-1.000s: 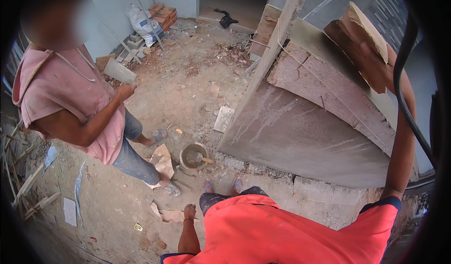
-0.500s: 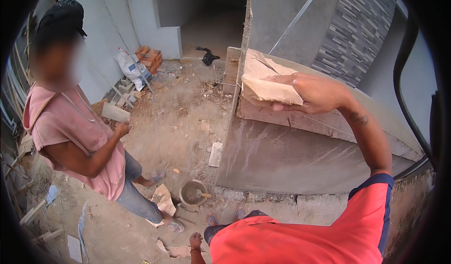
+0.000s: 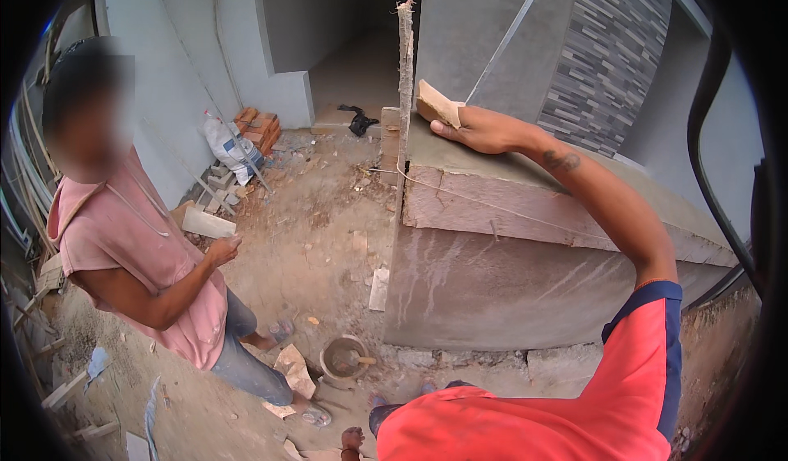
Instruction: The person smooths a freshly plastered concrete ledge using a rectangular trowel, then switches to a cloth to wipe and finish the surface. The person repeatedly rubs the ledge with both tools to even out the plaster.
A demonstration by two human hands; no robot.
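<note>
My right hand (image 3: pixel 476 129) grips a folded piece of brown paper (image 3: pixel 437 103), thumb below and fingers hidden behind its fold. It is at the far left end of the low wall's smooth grey top (image 3: pixel 513 164). A rough wooden board (image 3: pixel 492 202) runs along the wall's front edge, with a string and a nail on it. An upright wooden strip (image 3: pixel 405 75) stands just left of the paper. My left hand (image 3: pixel 351 438) hangs low beside my body, its fingers curled with nothing visible in them.
On the left stands a person in a pink hoodie (image 3: pixel 148 256); a pale flat board (image 3: pixel 208 223) shows beside their hand. A bucket (image 3: pixel 345 357) with a handled tool, torn paper (image 3: pixel 295 371), a white sack (image 3: pixel 232 145) and bricks (image 3: pixel 258 128) are on the ground.
My right hand has moved away from me, from above the board to the wall's top, with the paper now smaller in view. My left hand still hangs low.
</note>
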